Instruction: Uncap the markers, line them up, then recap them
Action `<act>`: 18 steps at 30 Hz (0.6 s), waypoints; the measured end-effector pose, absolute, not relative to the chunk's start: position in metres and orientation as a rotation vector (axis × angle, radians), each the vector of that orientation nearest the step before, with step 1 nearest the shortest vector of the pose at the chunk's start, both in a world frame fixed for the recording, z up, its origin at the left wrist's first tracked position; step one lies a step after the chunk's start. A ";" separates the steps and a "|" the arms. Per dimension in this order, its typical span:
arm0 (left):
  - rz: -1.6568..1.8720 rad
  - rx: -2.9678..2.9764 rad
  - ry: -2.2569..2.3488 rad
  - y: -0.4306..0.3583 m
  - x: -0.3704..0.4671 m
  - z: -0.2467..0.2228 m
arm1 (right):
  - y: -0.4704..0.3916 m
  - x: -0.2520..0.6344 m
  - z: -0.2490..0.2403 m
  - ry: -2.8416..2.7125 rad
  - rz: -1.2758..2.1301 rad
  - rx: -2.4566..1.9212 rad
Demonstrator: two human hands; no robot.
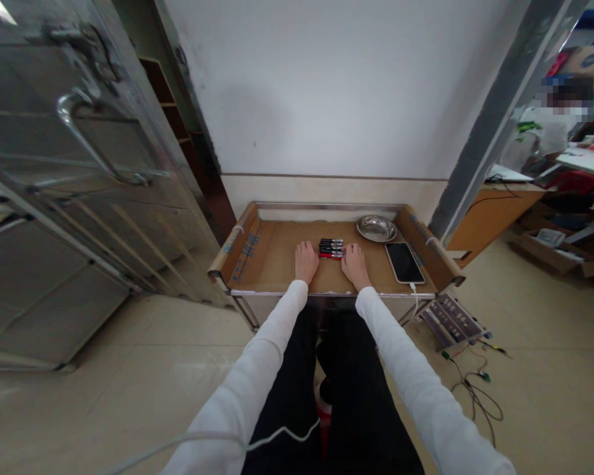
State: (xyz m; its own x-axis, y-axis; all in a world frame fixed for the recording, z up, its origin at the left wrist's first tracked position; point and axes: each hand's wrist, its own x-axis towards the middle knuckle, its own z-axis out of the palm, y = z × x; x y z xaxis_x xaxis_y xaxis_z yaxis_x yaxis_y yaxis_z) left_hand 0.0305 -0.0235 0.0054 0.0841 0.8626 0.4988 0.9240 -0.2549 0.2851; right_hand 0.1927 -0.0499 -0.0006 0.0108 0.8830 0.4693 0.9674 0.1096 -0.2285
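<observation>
Several black pens [330, 243] and a red pen [330, 256] lie side by side on the brown cardboard lining of a small table [277, 241]. The red one is nearest to me. My left hand [306, 262] rests on the cardboard at the left ends of the pens, fingers stretched forward. At their right ends lies my right hand [355, 265], its fingers also forward; its thumb side is very close to the pens, and whether it touches them I cannot tell. Neither hand appears to grip anything.
A round metal dish [377, 228] sits at the back right, and a phone [404, 262] with a white cable lies before it. Cardboard side walls [428, 244] edge the table. Right of it, a metal device [454, 321] and cables are on the floor. A person [557, 132] is at far right.
</observation>
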 end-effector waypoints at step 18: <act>-0.958 -2.755 -1.446 -0.017 0.028 0.002 | -0.046 0.197 -0.007 -2.024 -0.047 -1.581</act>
State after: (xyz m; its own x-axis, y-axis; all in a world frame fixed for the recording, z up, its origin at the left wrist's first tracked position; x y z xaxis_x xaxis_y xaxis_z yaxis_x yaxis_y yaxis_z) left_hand 0.0276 -0.0175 0.0022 0.4340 0.7828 0.4460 0.7159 -0.6002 0.3568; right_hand 0.1970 -0.0465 -0.0065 -0.1435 0.8827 0.4474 0.9024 0.3023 -0.3071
